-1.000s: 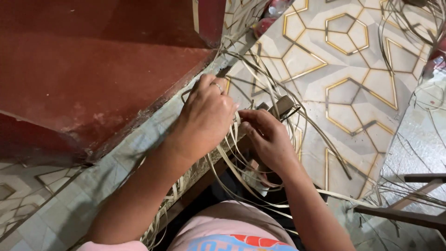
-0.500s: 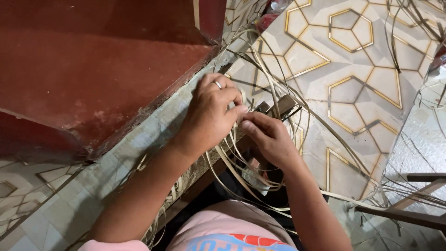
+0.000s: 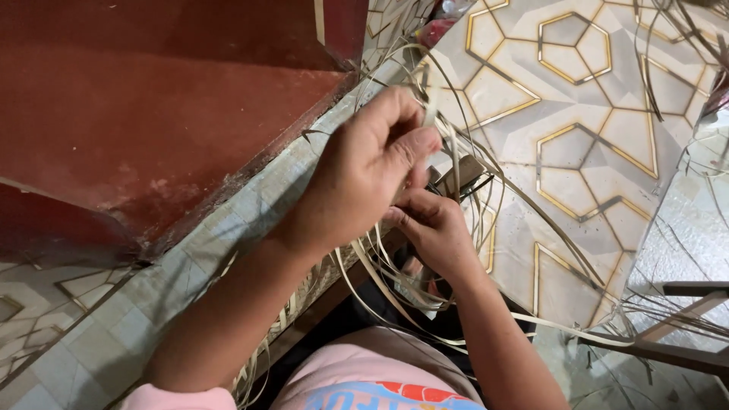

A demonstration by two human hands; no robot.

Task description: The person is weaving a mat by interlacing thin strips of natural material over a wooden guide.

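Note:
My left hand [image 3: 364, 171] is raised over my lap and pinches a thin pale cane strip [image 3: 448, 144] between thumb and fingers. Just below it, my right hand [image 3: 433, 231] grips the same bundle of strips where they cross. Several long pale strips [image 3: 395, 292] loop down from both hands toward my lap and trail to the right over the floor. A small dark wooden piece [image 3: 459, 173] shows behind the hands; how it joins the strips is hidden.
A dark red step [image 3: 152, 114] fills the left, edged by a grey tiled border [image 3: 205, 243]. The floor on the right has pale tiles with gold hexagon lines [image 3: 577, 114]. A wooden frame [image 3: 676, 319] and loose strips lie at the lower right.
My left hand has lifted up and away from my lap, drawing a strip upward. My right hand stays low on the bundle.

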